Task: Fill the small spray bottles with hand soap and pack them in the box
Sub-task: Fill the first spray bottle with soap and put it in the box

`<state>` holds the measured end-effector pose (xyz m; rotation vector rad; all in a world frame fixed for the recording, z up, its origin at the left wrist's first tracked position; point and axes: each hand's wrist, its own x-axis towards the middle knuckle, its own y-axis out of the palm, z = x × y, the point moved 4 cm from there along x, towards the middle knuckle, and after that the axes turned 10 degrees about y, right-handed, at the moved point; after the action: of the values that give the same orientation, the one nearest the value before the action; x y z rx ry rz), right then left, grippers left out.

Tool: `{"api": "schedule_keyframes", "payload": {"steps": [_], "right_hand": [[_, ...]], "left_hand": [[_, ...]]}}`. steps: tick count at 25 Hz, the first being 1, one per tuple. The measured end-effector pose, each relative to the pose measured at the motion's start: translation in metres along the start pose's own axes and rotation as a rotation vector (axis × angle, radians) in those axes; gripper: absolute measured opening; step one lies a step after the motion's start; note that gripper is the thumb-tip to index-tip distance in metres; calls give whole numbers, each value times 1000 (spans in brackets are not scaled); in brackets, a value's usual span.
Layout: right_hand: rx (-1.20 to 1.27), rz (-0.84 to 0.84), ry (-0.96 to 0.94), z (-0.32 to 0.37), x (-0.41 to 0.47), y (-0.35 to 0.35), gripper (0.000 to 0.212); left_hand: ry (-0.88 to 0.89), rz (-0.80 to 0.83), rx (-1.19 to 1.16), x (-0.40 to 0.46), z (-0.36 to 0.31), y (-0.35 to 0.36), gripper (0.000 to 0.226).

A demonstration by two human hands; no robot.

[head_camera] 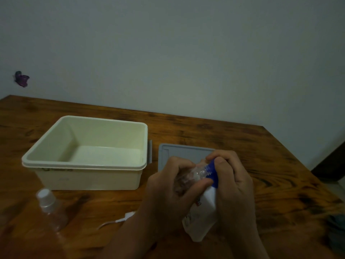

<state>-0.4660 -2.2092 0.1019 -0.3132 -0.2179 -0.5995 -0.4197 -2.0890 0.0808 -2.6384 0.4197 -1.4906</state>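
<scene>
Clear small bottle [194,174] is being filled: left hand [168,186] grips it, right hand [231,182] squeezes soap pouch [201,217]. Box [89,152] holds nothing yet.

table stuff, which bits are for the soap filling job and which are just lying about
For the job: small bottle in the left hand; soap pouch in the right hand; spare capped bottle; empty box; grey lid.

Lying about: white cable; butterfly sticker.
</scene>
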Motion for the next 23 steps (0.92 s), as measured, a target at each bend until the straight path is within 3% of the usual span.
{"api": "schedule_keyframes", "payload": {"steps": [10,23], "right_hand": [[-10,6,-16,3,-1,1,29],[12,36,-27,3,-3,4,25]], "left_hand": [[30,-41,-34,2,-4,-3,35],[20,-38,-21,1,-5,-5,31]]}}
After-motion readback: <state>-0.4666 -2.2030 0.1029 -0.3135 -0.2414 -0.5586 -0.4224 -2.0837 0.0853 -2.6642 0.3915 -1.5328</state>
